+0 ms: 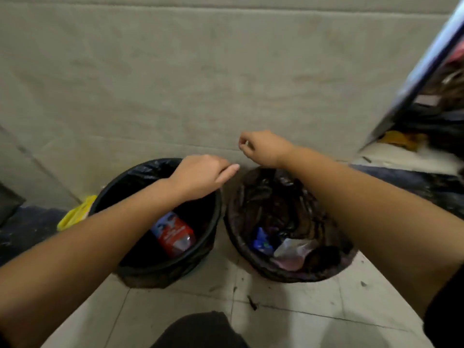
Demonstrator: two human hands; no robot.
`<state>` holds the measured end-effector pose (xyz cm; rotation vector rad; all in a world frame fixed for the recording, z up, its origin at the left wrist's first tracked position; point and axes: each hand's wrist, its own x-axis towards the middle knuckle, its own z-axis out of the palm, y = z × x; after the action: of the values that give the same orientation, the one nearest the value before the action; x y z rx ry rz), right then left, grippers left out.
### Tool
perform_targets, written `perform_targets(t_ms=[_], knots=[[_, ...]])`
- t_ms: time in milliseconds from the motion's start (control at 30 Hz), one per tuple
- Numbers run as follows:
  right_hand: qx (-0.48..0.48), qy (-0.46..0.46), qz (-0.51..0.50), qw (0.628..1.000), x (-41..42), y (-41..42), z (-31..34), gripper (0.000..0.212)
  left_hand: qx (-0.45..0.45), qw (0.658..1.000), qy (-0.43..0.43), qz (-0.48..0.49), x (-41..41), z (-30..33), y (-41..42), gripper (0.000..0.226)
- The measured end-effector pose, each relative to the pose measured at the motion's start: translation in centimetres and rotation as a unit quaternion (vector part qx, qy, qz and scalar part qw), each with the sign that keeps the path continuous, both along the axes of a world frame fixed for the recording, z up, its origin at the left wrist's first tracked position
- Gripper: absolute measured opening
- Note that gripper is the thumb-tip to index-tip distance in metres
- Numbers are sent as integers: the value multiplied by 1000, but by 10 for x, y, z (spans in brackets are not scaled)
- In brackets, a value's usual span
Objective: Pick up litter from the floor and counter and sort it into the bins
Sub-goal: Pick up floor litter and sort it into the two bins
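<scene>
on a tiled floor (313, 320), the left hand (200, 175) hovers loosely curled over the left bin (213, 222), the right hand (263, 146) pinching something tiny.

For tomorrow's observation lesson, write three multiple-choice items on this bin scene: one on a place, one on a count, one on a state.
1. Where does the red-labelled bottle lie?
A. In the left bin
B. In the right bin
C. On the floor tiles

2. How many bins lined with dark bags stand by the wall?
A. One
B. Two
C. Three

3. How is the right hand held?
A. Spread flat on the floor
B. Gripping a bin rim
C. Raised above the right bin, fingers pinched together

Key: 1 A, the bottle sits inside the left bin under the left hand. 2 B, two bins stand side by side. 3 C, the fingertips are closed, perhaps on something small.
</scene>
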<state>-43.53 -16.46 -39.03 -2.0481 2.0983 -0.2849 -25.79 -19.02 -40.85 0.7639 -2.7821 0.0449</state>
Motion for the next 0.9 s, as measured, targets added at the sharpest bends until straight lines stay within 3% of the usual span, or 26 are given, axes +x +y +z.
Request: perform_targets(t_ms=[167,367,467,633,900], knots=[[-9,53,-184,981,-127,91,-5,28,6,991,-31,-131,-153,19,17,47],[81,123,-372,917,-236,258,-11,30,21,956,-45,-290,-290,15,117,45],[155,105,-440,878,-269,361,-7,35,33,936,-46,-348,-336,8,190,42],[185,56,-561,805,-298,554,-13,47,79,912,-74,-396,-402,-12,345,37],[219,-39,-684,695,-307,848,-111,41,80,863,-229,-444,-480,-91,591,42]])
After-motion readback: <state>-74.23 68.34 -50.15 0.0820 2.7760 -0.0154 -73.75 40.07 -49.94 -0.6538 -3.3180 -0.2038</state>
